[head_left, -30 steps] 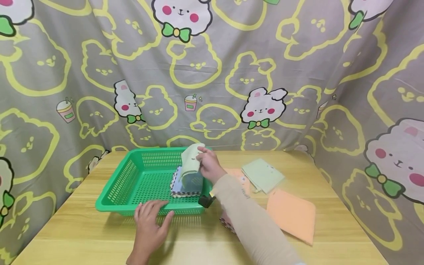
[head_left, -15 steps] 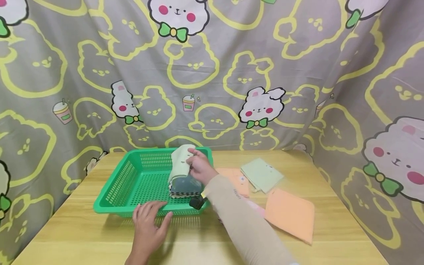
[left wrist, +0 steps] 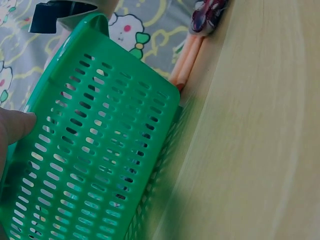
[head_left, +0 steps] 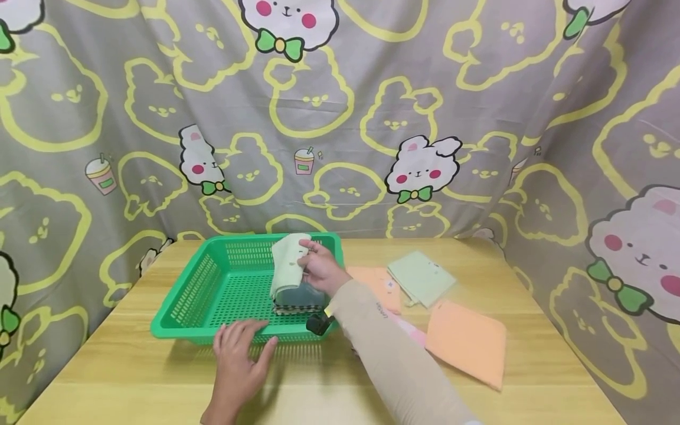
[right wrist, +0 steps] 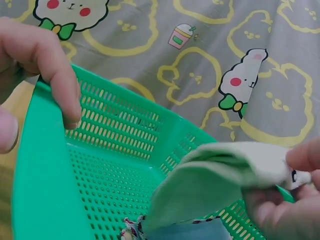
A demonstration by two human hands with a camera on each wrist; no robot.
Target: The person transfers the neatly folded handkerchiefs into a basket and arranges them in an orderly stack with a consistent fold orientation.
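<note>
In the head view my right hand pinches a folded pale green washcloth with a small printed face. The right wrist view shows its folded layers drooping from my thumb and fingers, a small tag beside them. Below hangs its free end, at a stack of folded cloths, dark blue on top with checkered edges, inside the green plastic basket. At the near rim, my left hand hooks its fingers over the edge; its thumb stays on the outer side.
On the wooden table, right of the basket, lie another pale green cloth, an orange cloth and a second orange one. A pink cloth is partly hidden by my right sleeve. A patterned curtain stands behind.
My right hand has carried the pale green washcloth left and slightly down over the stack, where it has slowed. The left hand keeps its place at the rim.
</note>
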